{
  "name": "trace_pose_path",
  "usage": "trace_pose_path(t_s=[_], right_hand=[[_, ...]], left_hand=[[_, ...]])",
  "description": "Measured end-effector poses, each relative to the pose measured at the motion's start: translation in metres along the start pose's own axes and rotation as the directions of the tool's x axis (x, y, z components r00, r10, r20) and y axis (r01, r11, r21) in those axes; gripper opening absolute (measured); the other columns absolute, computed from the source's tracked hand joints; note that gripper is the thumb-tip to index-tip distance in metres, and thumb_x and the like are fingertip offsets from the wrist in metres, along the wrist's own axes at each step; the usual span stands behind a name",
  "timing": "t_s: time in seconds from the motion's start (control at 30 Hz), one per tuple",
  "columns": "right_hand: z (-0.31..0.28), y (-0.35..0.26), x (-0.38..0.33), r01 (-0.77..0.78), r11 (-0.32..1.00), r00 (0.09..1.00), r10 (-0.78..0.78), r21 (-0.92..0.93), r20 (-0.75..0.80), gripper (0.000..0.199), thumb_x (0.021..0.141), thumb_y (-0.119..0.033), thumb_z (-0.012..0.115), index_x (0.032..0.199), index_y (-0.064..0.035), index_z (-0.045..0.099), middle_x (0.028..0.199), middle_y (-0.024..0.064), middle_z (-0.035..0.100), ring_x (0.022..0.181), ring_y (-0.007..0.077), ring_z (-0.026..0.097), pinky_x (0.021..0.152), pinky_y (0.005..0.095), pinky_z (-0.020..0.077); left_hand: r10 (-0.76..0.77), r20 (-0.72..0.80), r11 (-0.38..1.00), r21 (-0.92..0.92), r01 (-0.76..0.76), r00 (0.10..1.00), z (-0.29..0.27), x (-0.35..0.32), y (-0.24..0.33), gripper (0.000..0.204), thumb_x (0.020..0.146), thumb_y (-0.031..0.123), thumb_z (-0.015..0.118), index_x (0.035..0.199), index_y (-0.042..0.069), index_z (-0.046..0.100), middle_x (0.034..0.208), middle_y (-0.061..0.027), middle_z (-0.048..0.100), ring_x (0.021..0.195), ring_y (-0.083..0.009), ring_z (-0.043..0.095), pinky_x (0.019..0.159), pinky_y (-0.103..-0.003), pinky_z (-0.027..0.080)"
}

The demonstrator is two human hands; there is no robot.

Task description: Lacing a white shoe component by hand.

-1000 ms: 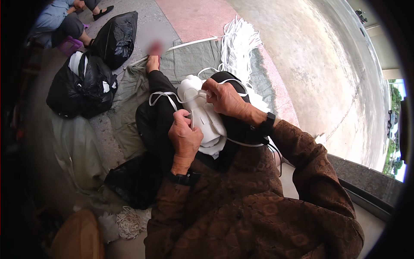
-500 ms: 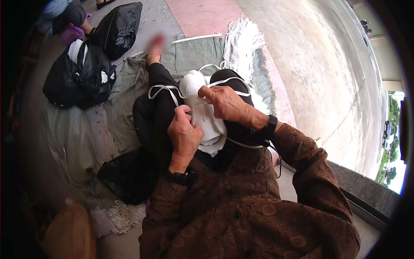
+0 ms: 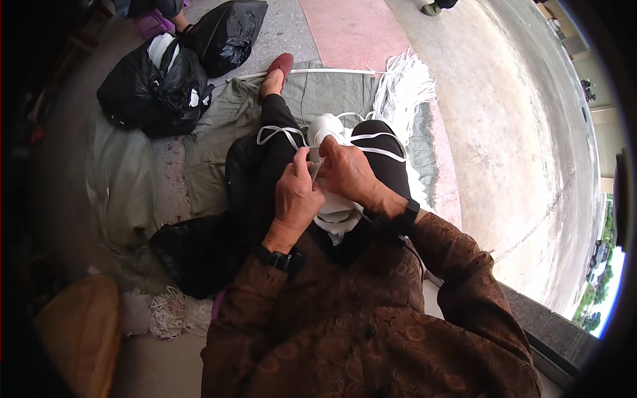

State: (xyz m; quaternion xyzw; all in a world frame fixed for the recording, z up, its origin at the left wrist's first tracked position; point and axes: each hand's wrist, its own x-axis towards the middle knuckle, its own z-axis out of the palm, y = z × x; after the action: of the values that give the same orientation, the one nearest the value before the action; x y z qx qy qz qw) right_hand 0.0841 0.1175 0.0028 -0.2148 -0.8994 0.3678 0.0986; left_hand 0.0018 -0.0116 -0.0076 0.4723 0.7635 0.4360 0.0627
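Between my knees rests a stack of white, smooth, rounded cup-shaped pieces [image 3: 325,125], whose exact kind I cannot make out. A flat white strap [image 3: 378,137] loops from them over both knees of my black trousers. My left hand [image 3: 296,194] is closed, thumb up, pinching the strap beside the pieces. Close against it, my right hand [image 3: 353,174] bends over the white pieces with its fingers curled on the same strap. The fingertips and the strap between them are partly hidden.
Black plastic bags [image 3: 151,89] stand at the far left, white material poking out. A bundle of white straps [image 3: 406,83] hangs over a white pole [image 3: 325,70] ahead. White cords [image 3: 169,315] and a wooden board-like object [image 3: 83,335] lie near left. Another person's foot [image 3: 430,8] shows at the top.
My hands have come closer together, the right one lowering toward the left. The view has shifted, and another person's foot has appeared at the top.
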Motion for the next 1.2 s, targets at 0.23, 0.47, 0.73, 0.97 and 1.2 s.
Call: trace_pose_path(t_s=[0.23, 0.47, 0.73, 0.97, 1.2], right_hand=[[0.006, -0.005, -0.004, -0.064, 0.993, 0.998, 0.064, -0.095, -0.002, 0.042, 0.067, -0.013, 0.074, 0.101, -0.0041, 0.051, 0.076, 0.0202, 0.067, 0.075, 0.0402, 0.069, 0.066, 0.0471, 0.0543], [0.007, -0.007, -0.012, -0.001, 0.982, 1.000, 0.005, -0.188, 0.024, 0.040, 0.069, -0.008, 0.070, 0.103, -0.0014, 0.050, 0.078, 0.0205, 0.068, 0.073, 0.0406, 0.068, 0.064, 0.0473, 0.0538], [0.023, -0.007, -0.016, -0.052, 0.986, 0.990, 0.030, -0.161, -0.138, 0.038, 0.075, -0.008, 0.072, 0.106, -0.0045, 0.049, 0.076, 0.0155, 0.066, 0.073, 0.0372, 0.068, 0.064, 0.0454, 0.0527], [0.022, -0.003, -0.014, -0.013, 0.993, 0.986, -0.007, -0.118, -0.166, 0.039, 0.077, -0.010, 0.070, 0.108, 0.0015, 0.048, 0.087, 0.0218, 0.066, 0.083, 0.0381, 0.068, 0.068, 0.0453, 0.0539], [-0.021, -0.029, -0.041, -0.059, 0.998, 0.984, 0.059, -0.006, 0.167, 0.041, 0.072, -0.003, 0.073, 0.105, 0.0032, 0.050, 0.077, 0.0223, 0.066, 0.074, 0.0389, 0.069, 0.064, 0.0455, 0.0536]], left_hand=[[0.297, 0.029, 0.944, 0.141, -0.298, 0.954, -0.010, 0.016, -0.003, 0.071, 0.069, -0.004, 0.068, 0.135, 0.001, 0.041, 0.088, -0.0152, 0.062, 0.079, -0.0361, 0.064, 0.074, -0.045, 0.054], [0.163, 0.116, 0.984, 0.058, -0.171, 0.980, -0.008, 0.005, -0.012, 0.069, 0.072, -0.004, 0.064, 0.135, -0.004, 0.038, 0.082, -0.0194, 0.060, 0.077, -0.0371, 0.063, 0.068, -0.045, 0.053], [0.096, 0.299, 0.990, -0.132, -0.059, 0.950, -0.015, 0.021, -0.027, 0.065, 0.073, -0.009, 0.065, 0.132, 0.002, 0.040, 0.089, -0.0187, 0.065, 0.085, -0.0371, 0.067, 0.076, -0.042, 0.053], [-0.025, 0.220, 0.945, -0.313, 0.095, 0.975, -0.011, 0.014, -0.025, 0.054, 0.071, -0.011, 0.063, 0.119, 0.002, 0.044, 0.080, -0.0154, 0.066, 0.074, -0.0307, 0.069, 0.070, -0.040, 0.054], [0.262, -0.084, 0.964, 0.066, -0.257, 0.961, -0.010, 0.009, 0.000, 0.052, 0.073, -0.006, 0.071, 0.119, 0.002, 0.048, 0.084, -0.0104, 0.065, 0.076, -0.0228, 0.067, 0.074, -0.032, 0.052]])
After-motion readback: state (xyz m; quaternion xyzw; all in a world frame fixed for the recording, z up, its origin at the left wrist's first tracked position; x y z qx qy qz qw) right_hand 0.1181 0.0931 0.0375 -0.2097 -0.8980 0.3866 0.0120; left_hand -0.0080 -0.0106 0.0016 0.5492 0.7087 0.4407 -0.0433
